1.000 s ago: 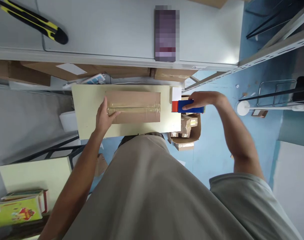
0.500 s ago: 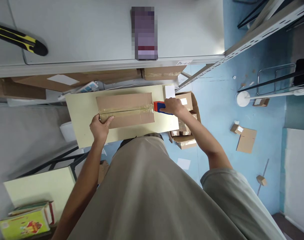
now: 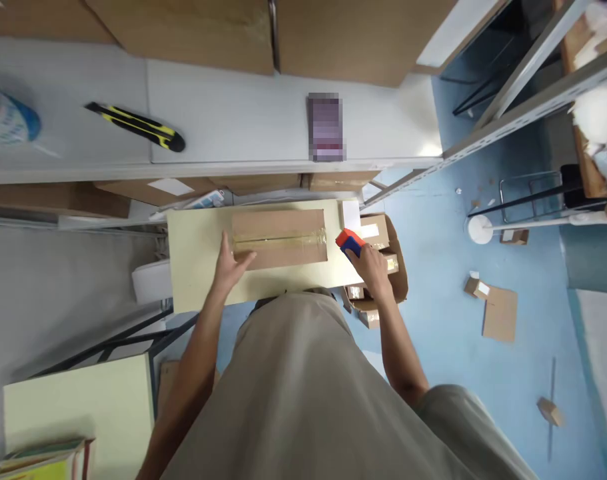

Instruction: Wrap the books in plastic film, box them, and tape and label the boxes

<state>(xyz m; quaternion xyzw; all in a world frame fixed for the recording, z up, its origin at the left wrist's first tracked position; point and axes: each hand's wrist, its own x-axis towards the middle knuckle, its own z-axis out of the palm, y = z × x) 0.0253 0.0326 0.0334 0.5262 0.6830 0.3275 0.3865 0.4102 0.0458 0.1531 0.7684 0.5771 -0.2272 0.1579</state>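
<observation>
Beyond lies a cutter, left hand splayed at carton, right gripping red-blue tool.

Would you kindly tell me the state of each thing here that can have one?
Long cardboard box: flaps closed, tape along its top seam.
Left hand: spread, at the box's left end.
Right hand: closed around the red-and-blue tool.
Red-and-blue tool: held, apart from the box.
Floor carton: open-topped, holding smaller boxes.
Utility knife: lying flat; blade position unclear.
</observation>
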